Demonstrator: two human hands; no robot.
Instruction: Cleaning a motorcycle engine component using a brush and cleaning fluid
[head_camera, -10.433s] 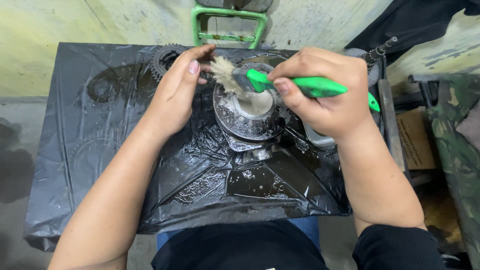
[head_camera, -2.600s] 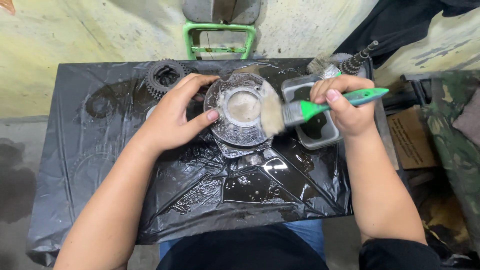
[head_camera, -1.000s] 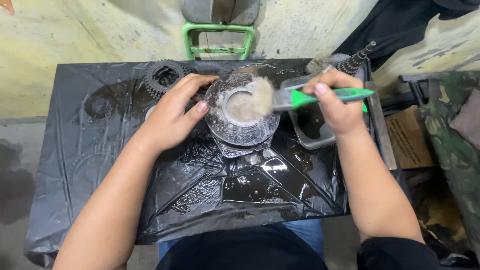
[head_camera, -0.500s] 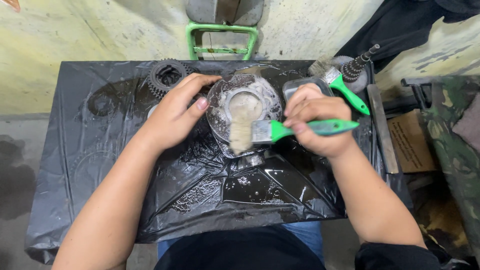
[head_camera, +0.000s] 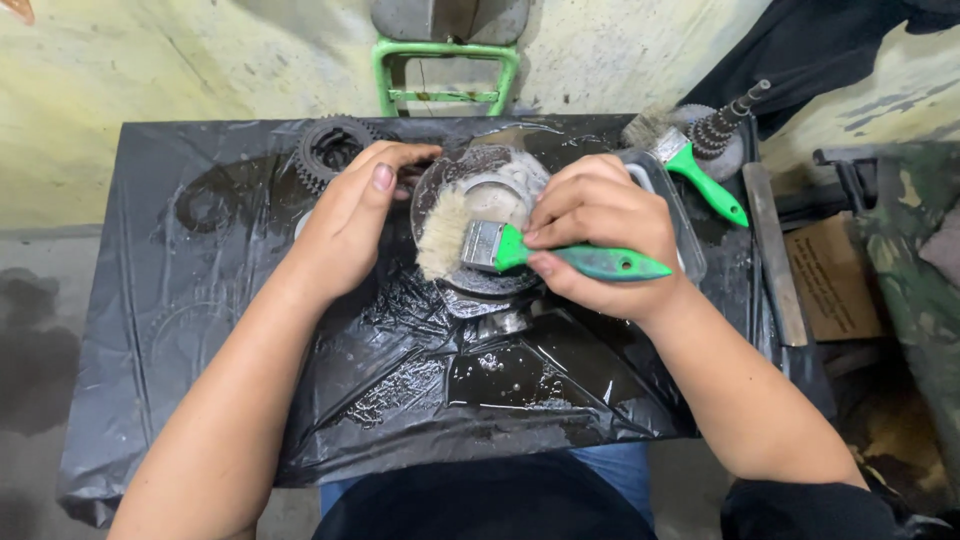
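Round, wet grey metal hub (head_camera: 505, 185) sat mid-bench on crinkled glossy black plastic sheet (head_camera: 400, 380). Your left hand (head_camera: 350, 225) rested loosely open against its rim; your right hand (head_camera: 600, 235) gripped a green-handled, pale-bristled flat brush (head_camera: 520, 248) across it.

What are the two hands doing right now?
Left hand: open, steadying the round metal part.
Right hand: closed on the green-handled brush.

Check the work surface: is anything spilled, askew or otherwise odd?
Yes: liquid has pooled on the wrinkled black plastic sheet just below the round metal part. A second green brush lies askew at the far right.
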